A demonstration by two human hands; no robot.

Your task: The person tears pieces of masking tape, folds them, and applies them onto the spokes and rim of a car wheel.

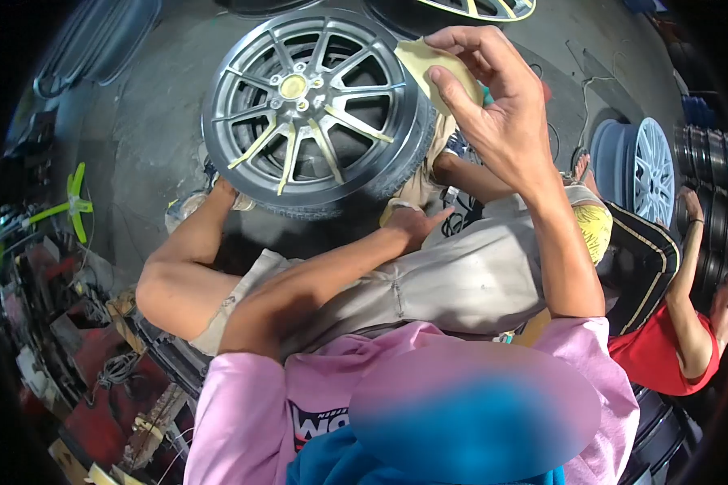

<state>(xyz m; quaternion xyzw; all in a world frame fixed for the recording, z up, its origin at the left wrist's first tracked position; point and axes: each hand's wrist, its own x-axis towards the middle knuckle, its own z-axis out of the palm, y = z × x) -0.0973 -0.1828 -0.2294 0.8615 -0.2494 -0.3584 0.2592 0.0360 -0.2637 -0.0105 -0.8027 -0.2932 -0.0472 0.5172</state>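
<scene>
My right hand (501, 101) pinches a curled, pale yellow sheet (419, 66) between thumb and fingers, raised beside the right edge of a wheel. This grey multi-spoke wheel (329, 101) has a dark tyre, a yellow disc (293, 86) at its hub and yellow strips along several lower spokes. Low in front of my shorts, below the wheel's lower right edge, is my left hand (411, 226). One of its fingers stretches out to the right, and the others are partly hidden; I see nothing held in it.
A light blue-grey wheel (653, 174) stands at the right. Near it, a person in a red top (663, 352) reaches forward. A bright green tool or stand (77, 204) is on the left, above cluttered parts. More rims (97, 40) lie at the top left.
</scene>
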